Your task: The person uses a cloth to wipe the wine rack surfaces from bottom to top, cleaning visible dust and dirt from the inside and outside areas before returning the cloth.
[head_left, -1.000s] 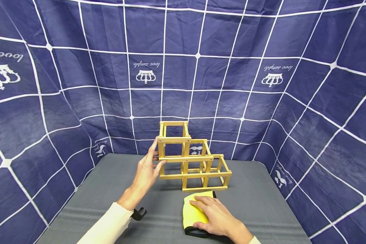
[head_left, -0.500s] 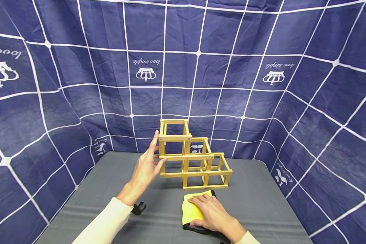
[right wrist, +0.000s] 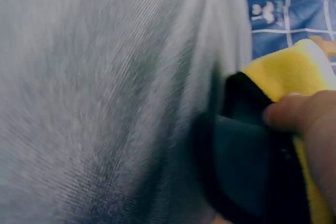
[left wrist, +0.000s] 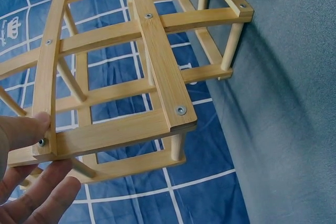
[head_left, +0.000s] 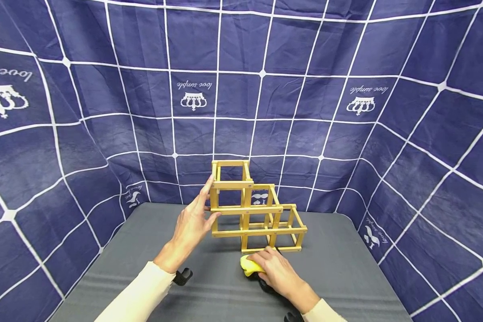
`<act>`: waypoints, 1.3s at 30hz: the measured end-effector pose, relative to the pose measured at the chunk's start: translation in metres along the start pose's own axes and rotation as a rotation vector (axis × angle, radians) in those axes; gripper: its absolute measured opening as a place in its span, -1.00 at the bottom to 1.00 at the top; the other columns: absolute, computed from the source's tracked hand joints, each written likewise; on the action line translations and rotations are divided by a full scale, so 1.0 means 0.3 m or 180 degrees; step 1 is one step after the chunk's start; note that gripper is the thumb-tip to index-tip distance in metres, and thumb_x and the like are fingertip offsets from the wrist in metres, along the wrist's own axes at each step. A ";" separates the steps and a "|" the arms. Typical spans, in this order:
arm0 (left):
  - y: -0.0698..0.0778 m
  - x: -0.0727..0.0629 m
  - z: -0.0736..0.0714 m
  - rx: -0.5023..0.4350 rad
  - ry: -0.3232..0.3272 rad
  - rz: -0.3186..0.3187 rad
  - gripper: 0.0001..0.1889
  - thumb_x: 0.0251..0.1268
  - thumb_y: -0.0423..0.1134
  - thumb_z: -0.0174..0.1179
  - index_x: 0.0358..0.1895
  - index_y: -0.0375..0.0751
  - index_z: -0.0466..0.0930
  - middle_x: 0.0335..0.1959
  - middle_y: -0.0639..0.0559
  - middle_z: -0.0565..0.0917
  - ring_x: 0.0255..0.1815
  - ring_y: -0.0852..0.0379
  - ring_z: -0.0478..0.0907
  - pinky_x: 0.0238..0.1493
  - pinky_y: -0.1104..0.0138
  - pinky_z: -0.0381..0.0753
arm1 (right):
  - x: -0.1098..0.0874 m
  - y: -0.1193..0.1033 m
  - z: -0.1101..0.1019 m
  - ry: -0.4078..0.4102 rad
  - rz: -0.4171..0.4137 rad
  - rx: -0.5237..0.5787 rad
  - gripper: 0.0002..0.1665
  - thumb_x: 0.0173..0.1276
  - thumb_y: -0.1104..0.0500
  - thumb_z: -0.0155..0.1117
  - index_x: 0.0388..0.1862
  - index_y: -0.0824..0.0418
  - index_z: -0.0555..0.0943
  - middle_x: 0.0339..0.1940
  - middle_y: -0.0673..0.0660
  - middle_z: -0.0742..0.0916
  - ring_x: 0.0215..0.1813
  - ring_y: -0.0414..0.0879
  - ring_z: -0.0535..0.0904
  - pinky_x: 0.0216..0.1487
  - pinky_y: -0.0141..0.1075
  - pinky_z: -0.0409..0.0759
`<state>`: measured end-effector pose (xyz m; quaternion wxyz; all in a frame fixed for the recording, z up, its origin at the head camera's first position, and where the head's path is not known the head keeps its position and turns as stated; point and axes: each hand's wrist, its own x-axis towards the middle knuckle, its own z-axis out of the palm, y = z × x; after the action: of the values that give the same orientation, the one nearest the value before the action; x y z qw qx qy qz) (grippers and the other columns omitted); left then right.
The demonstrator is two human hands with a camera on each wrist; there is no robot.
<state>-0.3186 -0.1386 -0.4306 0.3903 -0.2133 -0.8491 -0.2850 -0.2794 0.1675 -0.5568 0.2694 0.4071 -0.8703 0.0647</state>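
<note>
Left hand, finger-pinch on wooden rack's nine o'clock; right hand, finger-pinch on yellow cloth at rack's six.

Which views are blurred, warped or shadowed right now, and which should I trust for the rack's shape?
Head view: the rack is fairly crisp, though grid lines on the backdrop bow; left wrist: its near bars are sharp but look curved, with soft shadows on the gray tabletop; right wrist: the yellow cloth has blurred dark edging, with shadow beside it. For shape, probably the head view.
</note>
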 end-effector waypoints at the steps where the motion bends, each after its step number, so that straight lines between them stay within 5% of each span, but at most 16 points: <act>1: 0.000 0.001 0.000 0.0009 -0.0003 -0.0009 0.32 0.15 -0.36 0.84 0.92 0.14 0.16 0.21 -0.23 0.88 -0.21 -0.08 0.96 -0.28 -0.05 0.93 | 0.011 0.006 0.008 0.0066 -0.0062 -0.0074 -0.15 -0.04 0.27 1.00 0.26 -0.06 0.82 0.08 -0.08 0.91 0.03 -0.12 0.73 0.09 -0.20 0.85; 4: 0.004 0.006 -0.002 0.0014 -0.0021 -0.0041 0.31 0.14 -0.38 0.83 0.91 0.16 0.17 0.19 -0.22 0.89 -0.18 -0.10 0.97 -0.28 -0.06 0.94 | 0.032 0.021 0.030 0.0030 -0.0230 -0.0191 -0.19 0.02 0.26 0.97 0.28 -0.10 0.86 0.16 -0.07 0.91 0.09 -0.11 0.72 0.13 -0.19 0.86; 8: 0.013 0.018 -0.005 -0.0004 -0.0110 -0.0053 0.28 0.17 -0.37 0.83 0.90 0.16 0.19 0.20 -0.20 0.91 -0.11 -0.12 0.97 -0.26 -0.08 0.94 | 0.023 0.032 0.029 -0.0379 -0.0317 -0.0231 -0.26 0.18 0.19 0.90 0.36 -0.14 0.87 0.26 -0.03 0.89 0.19 -0.07 0.71 0.17 -0.17 0.87; 17: 0.023 0.044 -0.021 -0.0057 -0.0099 -0.0018 0.25 0.18 -0.38 0.81 0.88 0.15 0.24 0.24 -0.24 0.88 -0.09 -0.19 0.96 -0.23 -0.05 0.94 | -0.007 0.046 -0.035 -0.1234 0.0028 0.0427 -0.39 0.78 -0.18 0.38 0.73 -0.36 0.61 0.64 0.07 0.68 0.65 0.05 0.64 0.42 0.30 0.77; 20: 0.023 0.049 -0.024 -0.0123 -0.0068 0.0028 0.23 0.15 -0.44 0.81 0.86 0.09 0.29 0.29 -0.28 0.84 -0.09 -0.17 0.94 -0.20 0.04 0.96 | -0.020 0.054 -0.026 -0.1132 -0.0071 0.0428 -0.37 0.75 -0.16 0.44 0.72 -0.39 0.61 0.65 0.11 0.70 0.61 0.07 0.69 0.30 0.28 0.84; 27: 0.025 0.054 -0.022 -0.0369 -0.0080 0.0027 0.24 0.07 -0.59 0.77 0.84 -0.02 0.32 0.33 -0.32 0.72 -0.03 -0.24 0.94 -0.14 0.21 1.00 | 0.001 0.066 0.034 -0.0364 -0.0436 0.0103 -0.30 0.42 0.19 0.78 0.49 -0.20 0.83 0.28 0.03 0.91 0.22 0.00 0.86 0.20 -0.07 0.90; 33: 0.022 0.052 -0.017 -0.0455 -0.0112 -0.0005 0.23 0.07 -0.65 0.73 0.83 -0.04 0.31 0.51 -0.34 0.70 -0.03 -0.27 0.91 -0.15 0.10 0.99 | 0.041 0.053 0.067 -0.0314 -0.0212 0.0051 -0.37 0.33 0.25 0.83 0.32 -0.09 0.79 0.20 -0.07 0.92 0.03 -0.07 0.82 0.10 -0.17 0.86; 39: 0.017 0.050 -0.011 -0.0414 -0.0155 0.0083 0.17 0.13 -0.60 0.71 0.82 0.00 0.33 0.57 -0.28 0.69 -0.06 -0.17 0.84 -0.16 0.10 0.98 | 0.008 0.080 0.045 -0.0279 -0.0057 -0.0033 -0.39 0.23 0.31 0.85 0.22 -0.06 0.85 0.11 -0.07 0.93 -0.03 -0.05 0.80 0.05 -0.15 0.86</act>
<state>-0.3228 -0.1349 -0.4154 0.3585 -0.2561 -0.8352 -0.3291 -0.3040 0.1773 -0.5643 0.2337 0.4160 -0.8779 0.0399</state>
